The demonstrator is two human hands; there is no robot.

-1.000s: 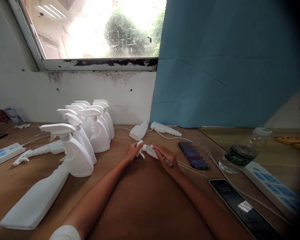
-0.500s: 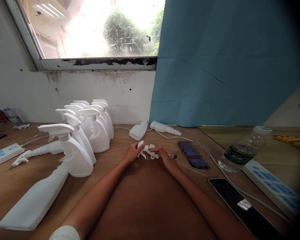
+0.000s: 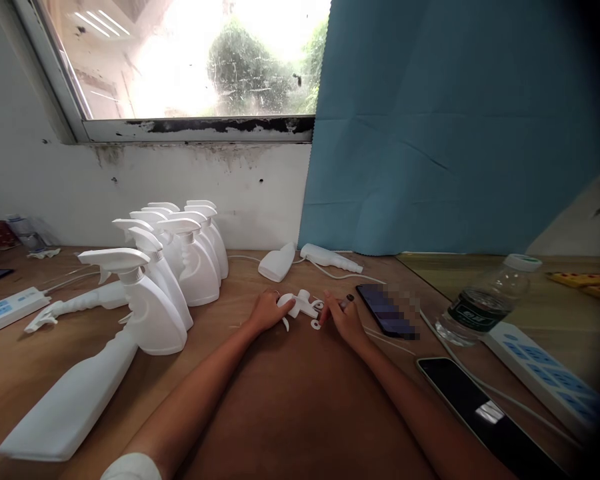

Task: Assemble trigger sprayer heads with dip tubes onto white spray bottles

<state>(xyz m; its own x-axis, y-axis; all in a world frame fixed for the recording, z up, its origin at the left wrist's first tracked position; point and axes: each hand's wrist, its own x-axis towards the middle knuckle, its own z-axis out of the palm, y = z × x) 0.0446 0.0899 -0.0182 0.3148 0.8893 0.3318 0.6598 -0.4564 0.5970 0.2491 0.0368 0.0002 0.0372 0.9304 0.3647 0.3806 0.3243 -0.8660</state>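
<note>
A white spray trigger head (image 3: 303,305) lies just above the table, its curved lever pointing down toward me. My left hand (image 3: 269,311) is closed around its left end, thumb on top. On the other side, my right hand (image 3: 344,319) holds a slim pen-like tool (image 3: 347,301) with a dark end; its exact kind is unclear. The right fingertips are beside a small white ring (image 3: 315,325) at the trigger head's right end; whether they touch it I cannot tell.
Several white spray bottles (image 3: 160,307) stand at left, one lying in front. Two white bottle bodies (image 3: 277,262) lie by the wall. A phone (image 3: 387,310), a larger phone (image 3: 480,413), a water bottle (image 3: 485,303) and a power strip (image 3: 545,367) are at right, with cables between.
My right hand has drawn slightly right, and its pen-like tool has tilted more upright. The trigger head has turned in my left hand, and the small white ring shows more plainly.
</note>
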